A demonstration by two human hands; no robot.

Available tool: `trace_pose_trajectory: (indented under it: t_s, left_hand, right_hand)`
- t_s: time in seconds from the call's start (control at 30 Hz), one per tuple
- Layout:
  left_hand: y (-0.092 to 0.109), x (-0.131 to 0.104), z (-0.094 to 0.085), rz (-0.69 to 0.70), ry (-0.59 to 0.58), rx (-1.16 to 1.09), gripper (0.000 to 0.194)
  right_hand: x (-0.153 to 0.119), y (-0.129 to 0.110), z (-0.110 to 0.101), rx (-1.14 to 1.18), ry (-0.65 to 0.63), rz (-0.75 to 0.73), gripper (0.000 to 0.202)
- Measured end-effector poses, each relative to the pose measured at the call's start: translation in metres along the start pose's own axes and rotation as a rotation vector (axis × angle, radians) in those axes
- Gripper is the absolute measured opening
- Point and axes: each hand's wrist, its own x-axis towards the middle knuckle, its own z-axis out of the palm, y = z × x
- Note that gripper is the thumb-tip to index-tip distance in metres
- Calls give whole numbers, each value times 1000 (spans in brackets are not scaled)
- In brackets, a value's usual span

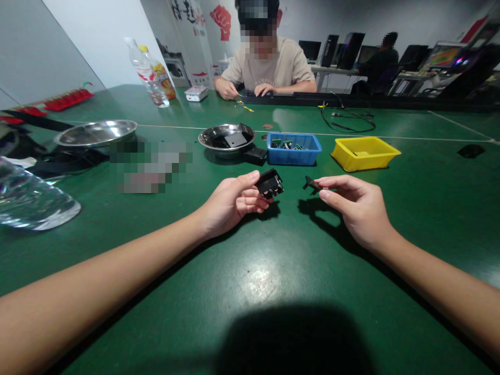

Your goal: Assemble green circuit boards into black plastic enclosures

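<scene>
My left hand [238, 204] grips a black plastic housing [270, 184] with its open side showing, thumb on top and fingers beneath. To the right, apart from it, a small black plastic piece [311, 185] is pinched between the thumb and fingers of my right hand [353, 203]. Both parts are held above the green table [250, 312]. Just beyond my hands stand a blue bin [292, 156] with small green circuit boards [287, 144] in it and a yellow bin [365, 156] with a small dark item inside.
A metal bowl [222, 152] with dark parts lies left of the blue bin, black pieces [255, 155] beside it. Another metal dish [97, 136], a clear bottle [35, 200] and upright bottles [150, 78] are at left. A person [269, 67] sits opposite; a black cable [347, 122] lies near.
</scene>
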Motion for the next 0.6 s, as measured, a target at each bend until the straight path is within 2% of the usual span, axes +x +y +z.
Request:
trace_pose_trajectory:
  t_s: [0.1, 0.17, 0.33, 0.4, 0.6]
  left_hand:
    - [-2, 0, 0, 49, -26, 3, 50]
    - [-4, -1, -1, 114, -48, 60, 50]
    - [-1, -7, -2, 282, -75, 376, 51]
    - [1, -12, 0, 348, -98, 484, 52]
    - [4, -22, 8, 512, -129, 645, 51]
  right_hand:
    - [-2, -1, 0, -5, -49, -19, 22]
    - [-4, -2, -1, 20, -134, -34, 28]
    - [-12, -10, -1, 38, -543, -8, 60]
    - [-15, -16, 0, -51, -639, -43, 69]
    - [-20, -33, 7, -346, -685, -208, 68]
